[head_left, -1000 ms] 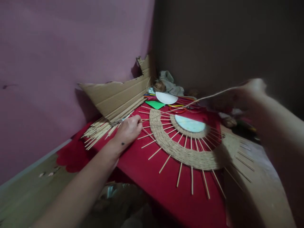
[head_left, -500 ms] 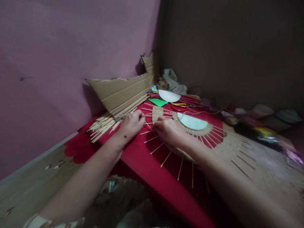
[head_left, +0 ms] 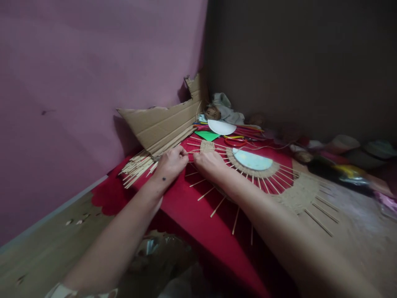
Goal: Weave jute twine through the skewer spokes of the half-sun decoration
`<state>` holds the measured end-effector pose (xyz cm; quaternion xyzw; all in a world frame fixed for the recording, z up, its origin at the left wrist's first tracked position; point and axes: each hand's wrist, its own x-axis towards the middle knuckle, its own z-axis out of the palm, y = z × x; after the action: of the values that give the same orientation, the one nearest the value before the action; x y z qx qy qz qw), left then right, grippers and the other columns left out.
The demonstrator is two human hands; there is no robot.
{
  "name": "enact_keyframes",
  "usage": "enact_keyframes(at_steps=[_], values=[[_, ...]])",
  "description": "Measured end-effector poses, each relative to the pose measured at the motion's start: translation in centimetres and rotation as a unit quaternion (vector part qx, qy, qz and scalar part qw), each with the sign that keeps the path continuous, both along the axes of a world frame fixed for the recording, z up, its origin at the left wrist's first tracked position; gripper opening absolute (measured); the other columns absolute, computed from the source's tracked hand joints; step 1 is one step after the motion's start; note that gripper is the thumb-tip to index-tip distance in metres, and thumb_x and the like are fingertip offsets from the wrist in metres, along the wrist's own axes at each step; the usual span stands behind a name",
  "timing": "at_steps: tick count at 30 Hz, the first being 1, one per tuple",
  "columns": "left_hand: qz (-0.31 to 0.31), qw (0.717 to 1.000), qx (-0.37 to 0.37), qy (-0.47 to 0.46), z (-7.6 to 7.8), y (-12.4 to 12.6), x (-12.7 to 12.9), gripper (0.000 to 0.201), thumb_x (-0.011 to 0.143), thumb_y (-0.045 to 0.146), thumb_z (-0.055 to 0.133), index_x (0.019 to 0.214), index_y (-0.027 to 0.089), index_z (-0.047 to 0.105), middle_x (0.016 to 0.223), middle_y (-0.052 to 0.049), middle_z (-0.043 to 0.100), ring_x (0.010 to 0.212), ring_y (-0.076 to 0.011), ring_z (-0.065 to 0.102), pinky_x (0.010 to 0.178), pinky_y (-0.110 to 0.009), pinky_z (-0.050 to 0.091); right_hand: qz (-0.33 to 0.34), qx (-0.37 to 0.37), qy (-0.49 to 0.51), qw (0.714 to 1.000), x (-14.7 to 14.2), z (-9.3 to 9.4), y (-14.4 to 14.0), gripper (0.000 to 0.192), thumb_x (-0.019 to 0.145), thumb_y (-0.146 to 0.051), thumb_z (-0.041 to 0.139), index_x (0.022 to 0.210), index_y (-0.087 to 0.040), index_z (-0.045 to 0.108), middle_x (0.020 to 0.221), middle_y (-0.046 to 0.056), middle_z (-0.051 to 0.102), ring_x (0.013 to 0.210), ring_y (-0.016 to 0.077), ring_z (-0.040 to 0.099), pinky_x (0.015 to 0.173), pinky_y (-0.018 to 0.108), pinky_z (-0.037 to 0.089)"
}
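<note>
A half-round woven piece lies on the red cloth, with thin wooden sticks point(head_left: 217, 207) fanning out from a pale blue half-disc point(head_left: 252, 159). Twine is woven round the disc and in a wider outer band point(head_left: 302, 192). My left hand point(head_left: 173, 162) is closed in a pinch on a strand of twine point(head_left: 191, 152) at the left end of the piece. Just right of it, my right hand point(head_left: 210, 162) has its fingers pinched on the twine among the stick ends. That hand and forearm hide part of the outer band; both sets of fingertips are partly hidden.
Loose sticks point(head_left: 136, 166) lie in a pile by a torn cardboard sheet point(head_left: 164, 124) against the wall. Behind the work are a white half-disc point(head_left: 221, 127), green paper point(head_left: 207, 135), red-handled scissors point(head_left: 235, 142) and a twine ball point(head_left: 212, 112). The red cloth point(head_left: 198, 231) drapes over the front edge.
My right hand has moved slightly left and up, closer to my left hand. My left hand stays nearly in place. The view has shifted slightly.
</note>
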<state>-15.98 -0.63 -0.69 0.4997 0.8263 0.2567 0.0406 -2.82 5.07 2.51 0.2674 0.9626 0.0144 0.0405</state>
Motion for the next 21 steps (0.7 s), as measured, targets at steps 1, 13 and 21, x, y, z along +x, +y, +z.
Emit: enact_keyframes(at_steps=[1, 13, 21], values=[[0.007, 1.0, -0.002, 0.003, 0.0, 0.0, 0.0, 0.02, 0.075, 0.024, 0.047, 0.083, 0.02, 0.066, 0.078, -0.003, 0.069, 0.072, -0.0181, 0.06, 0.064, -0.027, 0.039, 0.003, 0.003, 0.005, 1.0, 0.0, 0.0, -0.1, 0.034, 0.095, -0.012, 0.029, 0.112, -0.005, 0.058, 0.098, 0.022, 0.068, 0.103, 0.0265, 0.064, 0.083, 0.037, 0.048], [0.041, 0.997, -0.005, 0.063, -0.7, -1.1, -0.8, 0.018, 0.076, 0.022, 0.046, 0.082, 0.019, 0.063, 0.082, -0.007, 0.069, 0.081, -0.0228, 0.063, 0.071, -0.03, 0.043, 0.019, 0.025, 0.049, 0.998, 0.4, -0.7, 0.1, 0.028, 0.092, -0.008, 0.034, 0.107, -0.003, 0.058, 0.095, 0.024, 0.068, 0.098, 0.0267, 0.067, 0.081, 0.037, 0.051], [-0.02, 0.999, -0.012, 0.044, 0.2, -0.1, -1.4, 0.024, 0.076, 0.026, 0.048, 0.085, 0.02, 0.07, 0.075, -0.004, 0.068, 0.07, -0.0193, 0.06, 0.065, -0.028, 0.041, 0.047, 0.039, 0.046, 0.997, 0.6, -0.8, 0.3, 0.03, 0.094, -0.01, 0.031, 0.107, -0.003, 0.057, 0.097, 0.024, 0.068, 0.097, 0.0253, 0.066, 0.08, 0.036, 0.051]])
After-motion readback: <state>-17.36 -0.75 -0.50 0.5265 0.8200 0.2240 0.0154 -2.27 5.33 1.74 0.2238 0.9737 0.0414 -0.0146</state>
